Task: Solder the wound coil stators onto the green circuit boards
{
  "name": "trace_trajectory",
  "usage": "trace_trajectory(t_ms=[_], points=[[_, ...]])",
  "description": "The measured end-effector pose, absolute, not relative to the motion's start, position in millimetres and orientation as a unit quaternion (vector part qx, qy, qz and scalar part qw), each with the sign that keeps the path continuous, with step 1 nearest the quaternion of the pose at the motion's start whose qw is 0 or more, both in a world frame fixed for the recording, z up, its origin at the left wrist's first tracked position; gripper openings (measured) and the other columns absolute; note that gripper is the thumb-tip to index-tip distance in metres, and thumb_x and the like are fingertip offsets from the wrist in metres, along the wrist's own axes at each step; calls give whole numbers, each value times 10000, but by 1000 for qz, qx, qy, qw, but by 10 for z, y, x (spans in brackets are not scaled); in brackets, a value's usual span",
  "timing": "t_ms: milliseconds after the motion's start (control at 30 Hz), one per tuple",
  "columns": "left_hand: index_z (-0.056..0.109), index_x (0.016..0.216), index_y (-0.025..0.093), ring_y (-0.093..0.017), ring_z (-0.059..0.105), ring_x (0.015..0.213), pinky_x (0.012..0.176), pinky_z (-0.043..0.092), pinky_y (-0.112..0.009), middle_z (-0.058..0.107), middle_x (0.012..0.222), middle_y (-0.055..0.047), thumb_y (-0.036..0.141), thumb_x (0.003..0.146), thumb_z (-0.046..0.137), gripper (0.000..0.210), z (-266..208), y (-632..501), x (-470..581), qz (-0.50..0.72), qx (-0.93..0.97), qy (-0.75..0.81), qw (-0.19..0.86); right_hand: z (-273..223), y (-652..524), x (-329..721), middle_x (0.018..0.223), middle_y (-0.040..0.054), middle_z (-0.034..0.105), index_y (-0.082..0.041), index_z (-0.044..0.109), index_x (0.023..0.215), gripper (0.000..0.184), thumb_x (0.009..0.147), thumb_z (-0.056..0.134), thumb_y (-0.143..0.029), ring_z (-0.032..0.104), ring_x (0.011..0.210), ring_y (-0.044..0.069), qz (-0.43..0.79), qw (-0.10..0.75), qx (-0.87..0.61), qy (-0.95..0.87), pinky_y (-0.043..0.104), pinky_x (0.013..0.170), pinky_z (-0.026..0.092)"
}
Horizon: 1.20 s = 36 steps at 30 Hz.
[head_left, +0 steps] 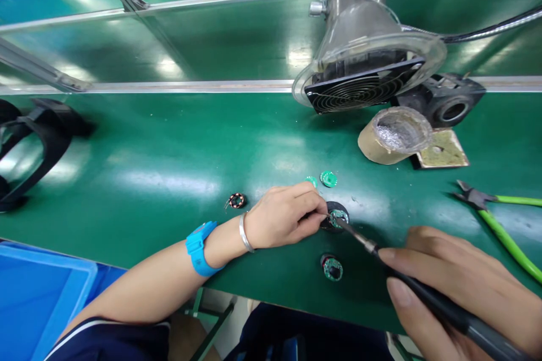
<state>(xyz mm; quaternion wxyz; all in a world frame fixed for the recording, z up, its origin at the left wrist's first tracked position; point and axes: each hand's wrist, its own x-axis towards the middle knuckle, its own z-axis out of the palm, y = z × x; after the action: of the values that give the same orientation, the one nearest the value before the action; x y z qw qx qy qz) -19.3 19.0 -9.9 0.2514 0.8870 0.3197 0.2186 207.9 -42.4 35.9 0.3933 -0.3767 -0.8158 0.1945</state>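
Note:
My right hand is closed round the dark handle of a soldering iron. The iron's tip touches or nearly touches a small round green circuit board on a black round base. At the left edge of that board, my left hand pinches with thumb and forefinger; what lies between the fingertips is too small to make out. Just beyond the left hand are two bare green round boards, one partly hidden. Nearer me stands another round board with a dark part on it.
A copper-wound coil ring lies left of my left hand. Toward the back right are a fume extractor fan, a tan cup, a sponge tray and a black iron stand. Green-handled cutters lie at right, a blue bin at left.

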Motion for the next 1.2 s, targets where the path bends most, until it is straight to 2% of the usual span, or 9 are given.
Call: trace_trajectory(t_ms=[167,300,367,467,667,833,933,1033,1200], points=[[603,857,185,-93,589,718,625,462,-202,656,839,-2,210,900,488,125,-90,192,-192,222,889,315,248,374,-432,2123,725,55,621,-192,603,1094,373,750,560,-54,603,627,184,186,397,-396,-807,343,527,522],[604,865,182,-97,588,719,619,459,-206,649,837,-4,200,895,494,115,-86,193,-190,218,891,313,247,209,-398,2060,752,20,637,-238,577,1217,447,811,574,-51,610,638,164,139,419,-454,-774,307,551,504],[603,871,183,-99,588,719,617,459,-207,646,837,-5,203,896,488,119,-88,194,-195,217,891,314,245,93,-338,2009,792,6,657,-242,583,1215,454,817,579,-24,610,655,137,132,417,-435,-787,282,604,513],[604,887,173,-104,590,727,632,471,-207,644,831,-13,182,896,492,113,-96,200,-212,232,891,296,256,-25,-243,1950,829,21,672,-222,585,1201,443,813,579,-6,614,725,149,158,396,-387,-818,321,710,535],[672,904,178,-109,605,767,703,498,-215,654,895,-37,219,903,571,109,-104,197,-199,266,879,256,301,-42,-196,1920,842,34,691,-202,588,1163,392,818,580,-16,613,728,147,154,393,-380,-823,316,693,530],[668,803,139,-76,535,623,576,454,-189,607,745,-7,203,823,658,67,-46,177,-112,260,773,343,465,-46,-195,1910,927,38,703,-199,574,1171,413,809,595,-1,626,759,134,165,399,-380,-818,308,718,527],[640,760,131,-40,462,504,460,383,-158,573,649,27,236,768,691,117,-7,180,-64,208,654,424,591,-73,-188,1909,1016,44,701,-221,568,1177,434,811,583,12,653,878,153,166,414,-370,-815,332,786,537],[584,724,137,-50,482,473,411,392,-142,540,554,50,245,747,675,143,18,195,-25,148,550,440,694,-109,-188,1922,992,37,704,-226,557,1204,461,815,567,20,649,939,164,178,412,-348,-823,346,817,542],[554,779,141,-72,552,520,379,439,-134,570,634,28,234,784,625,117,36,232,-6,127,509,438,730,-142,-191,1943,995,37,701,-203,566,1200,452,805,591,17,638,921,146,178,400,-345,-830,309,775,547]])
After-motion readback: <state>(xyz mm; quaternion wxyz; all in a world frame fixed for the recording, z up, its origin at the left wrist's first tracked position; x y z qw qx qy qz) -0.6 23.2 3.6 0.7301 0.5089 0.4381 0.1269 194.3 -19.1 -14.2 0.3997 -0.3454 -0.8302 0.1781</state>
